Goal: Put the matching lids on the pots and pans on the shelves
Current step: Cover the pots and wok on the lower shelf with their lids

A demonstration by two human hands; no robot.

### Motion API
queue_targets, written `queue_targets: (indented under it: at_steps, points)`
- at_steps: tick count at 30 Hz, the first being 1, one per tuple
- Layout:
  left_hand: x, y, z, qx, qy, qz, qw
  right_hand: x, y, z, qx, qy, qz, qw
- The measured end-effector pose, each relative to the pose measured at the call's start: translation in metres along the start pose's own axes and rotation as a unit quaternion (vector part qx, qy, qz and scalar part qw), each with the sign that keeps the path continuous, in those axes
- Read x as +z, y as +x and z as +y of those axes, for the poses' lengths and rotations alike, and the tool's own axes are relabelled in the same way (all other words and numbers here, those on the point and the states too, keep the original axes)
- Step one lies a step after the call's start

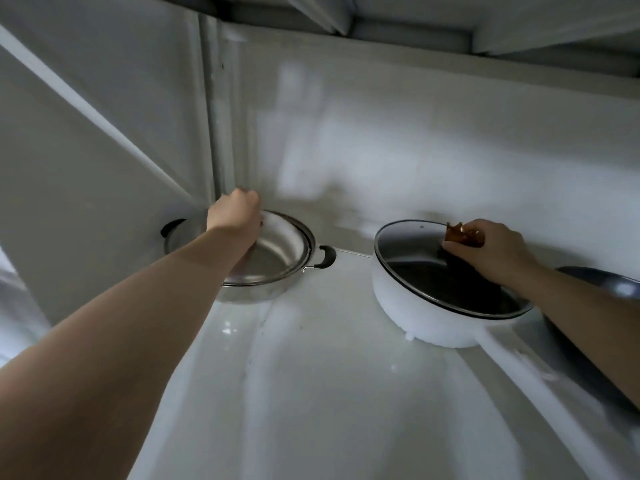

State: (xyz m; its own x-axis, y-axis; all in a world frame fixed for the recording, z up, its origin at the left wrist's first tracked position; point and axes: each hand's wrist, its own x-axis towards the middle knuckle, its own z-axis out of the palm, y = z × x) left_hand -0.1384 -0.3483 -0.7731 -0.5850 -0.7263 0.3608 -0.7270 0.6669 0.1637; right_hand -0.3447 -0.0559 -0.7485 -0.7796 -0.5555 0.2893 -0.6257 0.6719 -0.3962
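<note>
A steel pot [249, 292] with black side handles stands at the back left of the white shelf [329, 393]. A steel lid [277, 251] lies on it, and my left hand [235, 213] curls over the lid's far edge; its fingers are hidden. To the right sits a white pan [426, 320] with a dark inside. A glass lid [412, 251] with a dark rim lies slightly tilted on it. My right hand [491, 247] grips that lid's brown knob [460, 233].
A dark pan [609, 285] lies at the right edge, partly behind my right forearm. The shelf's back wall stands close behind both pots, a metal post rises in the back left corner, and another shelf hangs overhead.
</note>
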Motion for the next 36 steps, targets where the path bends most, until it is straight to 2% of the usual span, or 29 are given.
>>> queue_targets:
  at_steps: [11,20,23,26,36]
  points:
    - [0.007,0.005,0.002,-0.01,-0.047,0.019,0.999,-0.003,-0.002,0.002,-0.008,-0.007,-0.02,1.0]
    - [0.009,-0.007,0.005,-0.006,-0.045,-0.015,0.999,-0.004,0.001,0.002,0.0,-0.021,-0.042,0.999]
    - [0.008,-0.024,0.013,0.024,-0.027,-0.002,0.999,-0.009,-0.001,-0.001,0.009,-0.021,-0.068,0.997]
    - [0.001,-0.044,0.031,0.075,-0.013,0.009,0.997,-0.014,-0.008,-0.004,0.011,-0.018,-0.053,0.998]
    - [-0.035,-0.126,0.155,0.204,-0.111,-0.024,0.972,-0.044,-0.056,0.01,0.032,0.011,-0.059,0.998]
